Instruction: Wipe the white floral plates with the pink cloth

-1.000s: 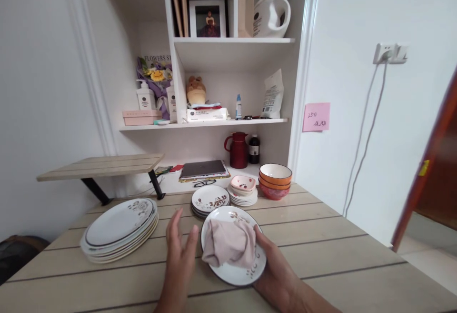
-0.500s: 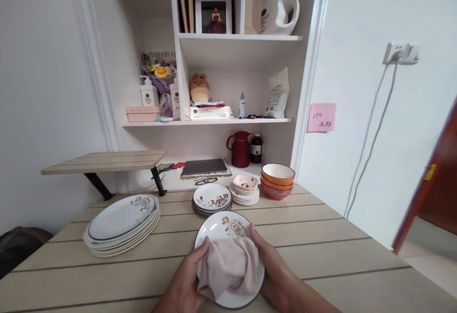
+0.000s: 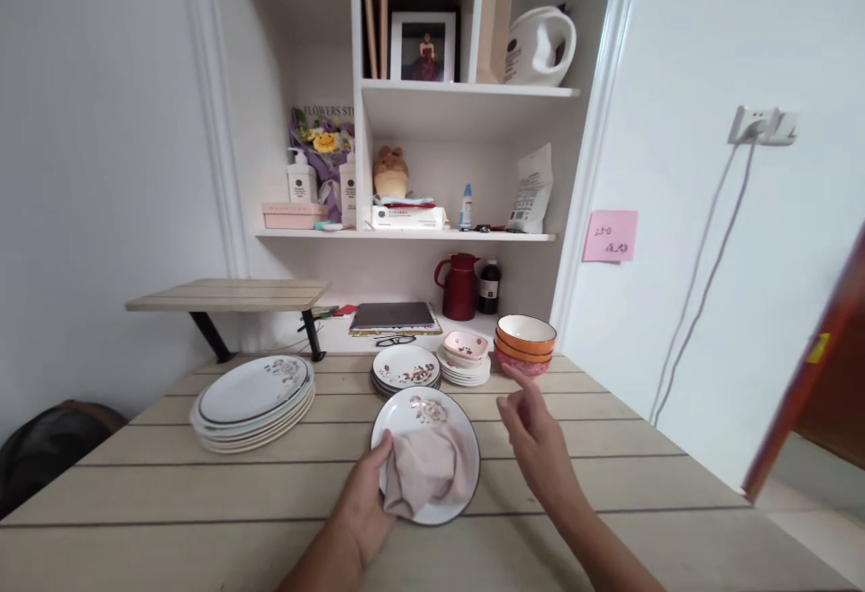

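My left hand (image 3: 368, 495) grips the left rim of a white plate (image 3: 404, 410) with a dark edge and a brown flower print, thumb on top. A crumpled pinkish-beige cloth (image 3: 432, 466) lies on the plate. My right hand (image 3: 531, 434) is off the plate, above the table on its right, holding nothing. Its index finger stretches forward and the others are partly bent. Just beyond its fingertip stand stacked bowls (image 3: 525, 332), orange ones over a red one. Small flowered plates (image 3: 405, 367) are piled behind the held plate.
Large plates (image 3: 253, 394) are stacked at the left of the slatted wooden table (image 3: 223, 502). Square pink-patterned dishes (image 3: 466, 346) sit on small white plates (image 3: 465, 374). Behind are glasses (image 3: 396, 341), a laptop (image 3: 393, 314), a red jug (image 3: 459, 287), a dark bottle (image 3: 489, 288) and a raised wooden shelf (image 3: 230, 295).
My right hand has let go of the plate's right side and moved away, forward toward the bowls. My left hand keeps the plate, now tilted slightly. The view has shifted a little.
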The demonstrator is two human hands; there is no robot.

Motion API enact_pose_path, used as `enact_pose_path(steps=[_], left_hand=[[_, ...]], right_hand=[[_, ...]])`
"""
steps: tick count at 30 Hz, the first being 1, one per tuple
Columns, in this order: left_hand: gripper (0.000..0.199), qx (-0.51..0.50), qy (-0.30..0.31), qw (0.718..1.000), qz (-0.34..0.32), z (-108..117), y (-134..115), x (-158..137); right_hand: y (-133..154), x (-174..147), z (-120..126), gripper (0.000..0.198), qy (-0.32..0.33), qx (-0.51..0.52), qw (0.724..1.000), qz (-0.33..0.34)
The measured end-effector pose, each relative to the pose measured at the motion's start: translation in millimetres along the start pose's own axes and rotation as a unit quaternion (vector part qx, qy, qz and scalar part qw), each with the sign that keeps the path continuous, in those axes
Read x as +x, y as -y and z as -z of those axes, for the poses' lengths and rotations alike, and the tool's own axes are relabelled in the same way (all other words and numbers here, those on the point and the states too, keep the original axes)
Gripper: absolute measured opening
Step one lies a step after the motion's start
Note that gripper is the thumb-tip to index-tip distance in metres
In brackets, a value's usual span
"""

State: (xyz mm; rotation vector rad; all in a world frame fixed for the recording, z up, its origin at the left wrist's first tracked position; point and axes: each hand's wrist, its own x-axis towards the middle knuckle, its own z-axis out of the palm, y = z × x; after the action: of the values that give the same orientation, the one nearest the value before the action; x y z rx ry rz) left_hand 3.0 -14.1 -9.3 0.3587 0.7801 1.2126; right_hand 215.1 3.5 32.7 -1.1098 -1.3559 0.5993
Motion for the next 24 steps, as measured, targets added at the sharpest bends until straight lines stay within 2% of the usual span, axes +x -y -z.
enact_pose_path(steps=[4,6,8,11,15,20,24], left_hand=[[0.05,-0.017,0.038,0.999,-0.011,-3.5,0.8,-5.0],[0.051,-0.025,0.076,0.997,-0.006,-3.9,0.9,-9.0],[0.055,-0.03,0.108,0.994,-0.003,-3.4,1.2,-12.0],[0.06,-0.039,0.15,0.988,-0.015,-2.2,3.0,-11.9],[0.059,-0.052,0.176,0.983,-0.03,-1.6,7.0,-6.1],[0.062,-0.036,0.14,0.989,-0.043,0.1,7.6,-3.8],[0.064,-0.009,0.135,0.988,-0.072,1.6,3.8,-9.5]], right_hand=[[9.8,-29.4,-22.0,0.055,0.154,-0.033,0.987,0.038],[8.1,-44.9,-37.6,0.05,0.244,-0.103,0.959,0.1],[5.1,-55.9,-50.0,0.045,0.295,-0.187,0.924,0.156],[1.9,-60.8,-58.9,0.04,0.279,-0.281,0.895,0.206],[-0.9,-49.1,-62.1,0.036,0.223,-0.342,0.879,0.245],[-4.7,-25.7,-67.4,0.037,0.149,-0.36,0.885,0.254],[-0.5,-13.1,-75.9,0.036,0.124,-0.36,0.892,0.245]])
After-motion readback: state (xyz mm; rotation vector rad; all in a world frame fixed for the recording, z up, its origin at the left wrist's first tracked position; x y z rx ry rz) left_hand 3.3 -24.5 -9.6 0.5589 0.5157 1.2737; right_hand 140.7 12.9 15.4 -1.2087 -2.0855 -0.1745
